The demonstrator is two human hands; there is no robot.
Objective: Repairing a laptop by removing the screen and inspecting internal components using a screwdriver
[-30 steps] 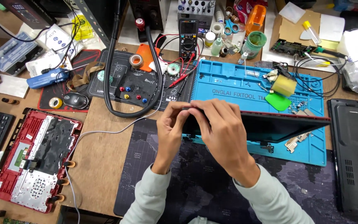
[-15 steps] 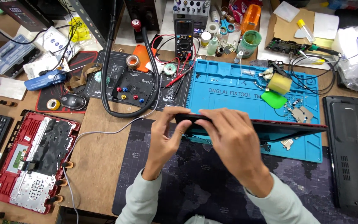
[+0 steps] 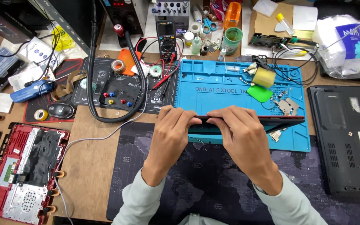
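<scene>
On the cluttered wooden desk (image 3: 92, 137), between the blue mat (image 3: 213, 89) and the dark map mat (image 3: 205, 175), your left hand (image 3: 172, 127) and right hand (image 3: 240, 133) sit side by side, fingers (image 3: 188, 118) curled shut on the top edge of the thin red-edged laptop screen (image 3: 271, 120), held upright and seen edge-on.

One head-worn view looks steeply down, close over the workbench (image 3: 92, 166)
</scene>
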